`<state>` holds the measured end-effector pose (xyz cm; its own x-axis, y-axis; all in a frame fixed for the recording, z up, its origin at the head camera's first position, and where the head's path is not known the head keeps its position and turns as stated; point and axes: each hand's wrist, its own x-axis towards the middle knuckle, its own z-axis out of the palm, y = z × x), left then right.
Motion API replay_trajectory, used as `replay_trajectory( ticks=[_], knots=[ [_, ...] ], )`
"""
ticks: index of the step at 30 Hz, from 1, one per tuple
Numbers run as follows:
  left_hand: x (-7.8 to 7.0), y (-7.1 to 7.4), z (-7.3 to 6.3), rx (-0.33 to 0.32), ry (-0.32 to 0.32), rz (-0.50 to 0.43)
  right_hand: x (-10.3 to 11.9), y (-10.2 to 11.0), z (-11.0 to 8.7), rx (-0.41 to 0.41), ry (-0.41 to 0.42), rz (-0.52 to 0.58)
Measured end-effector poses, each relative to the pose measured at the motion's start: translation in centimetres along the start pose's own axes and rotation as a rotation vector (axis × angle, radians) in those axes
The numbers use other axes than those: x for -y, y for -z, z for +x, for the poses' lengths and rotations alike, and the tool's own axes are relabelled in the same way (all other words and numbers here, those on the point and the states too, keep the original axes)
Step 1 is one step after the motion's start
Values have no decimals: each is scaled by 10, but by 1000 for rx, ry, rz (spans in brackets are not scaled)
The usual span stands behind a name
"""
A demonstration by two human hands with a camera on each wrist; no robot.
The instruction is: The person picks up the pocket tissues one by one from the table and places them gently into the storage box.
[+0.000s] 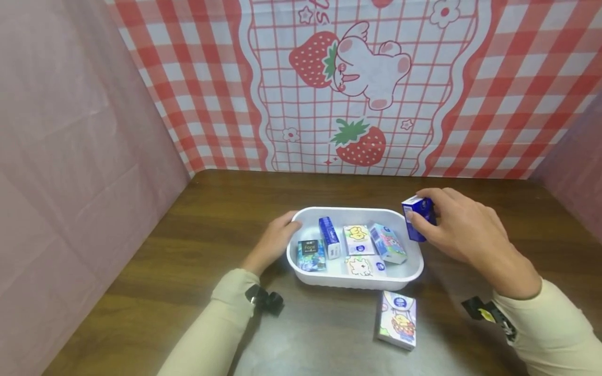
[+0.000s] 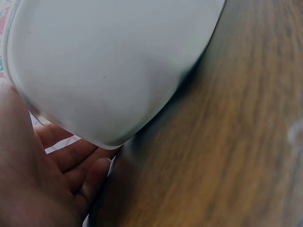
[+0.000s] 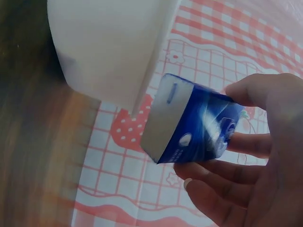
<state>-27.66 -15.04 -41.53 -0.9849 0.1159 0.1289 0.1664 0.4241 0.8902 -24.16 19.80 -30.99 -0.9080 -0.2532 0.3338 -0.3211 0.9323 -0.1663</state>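
Note:
My right hand [image 1: 472, 235] pinches a dark blue tissue pack [image 1: 420, 216] between thumb and fingers, just beyond the right end of a white plastic basin [image 1: 348, 282]. The right wrist view shows this blue tissue pack [image 3: 196, 125] raised beside the basin's outer wall [image 3: 111, 47]. At the opposite end, my left hand [image 1: 274, 237] grips the basin, thumb at the rim and fingers along the outside. Inside the basin lie a teal tissue pack [image 1: 312, 256], a blue one [image 1: 330, 237], a yellow-printed one [image 1: 359, 239], a white one [image 1: 364, 266] and a light blue one [image 1: 388, 243].
A cartoon-printed tissue pack [image 1: 397, 319] lies on the brown wooden table [image 1: 188, 256] in front of the basin, to its right. Behind the table hangs a red-checked cloth [image 1: 211, 83] with strawberries; a pale pink curtain [image 1: 80, 130] stands at the left.

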Motion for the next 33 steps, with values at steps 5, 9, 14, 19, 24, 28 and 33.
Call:
replay_trajectory(
  ticks=[5, 9, 14, 19, 24, 28, 33],
  knots=[
    [0, 0, 0, 3, -6, -1, 6, -4, 1, -17, 26, 25],
    [1, 0, 0, 4, -5, -2, 11, -8, 2, -20, 56, 42],
    [2, 0, 1, 6, -5, -1, 17, -10, 4, -21, 86, 51],
    [1, 0, 1, 7, -5, 1, 20, -12, 3, -24, 104, 45],
    [-1, 0, 1, 9, 0, -3, 24, -14, 4, -11, 124, 45],
    [-1, 0, 0, 9, 2, -5, 26, -16, 3, -1, 134, 48],
    [-1, 0, 0, 8, -2, -9, 27, -18, 3, 4, 139, 46]
  ],
)
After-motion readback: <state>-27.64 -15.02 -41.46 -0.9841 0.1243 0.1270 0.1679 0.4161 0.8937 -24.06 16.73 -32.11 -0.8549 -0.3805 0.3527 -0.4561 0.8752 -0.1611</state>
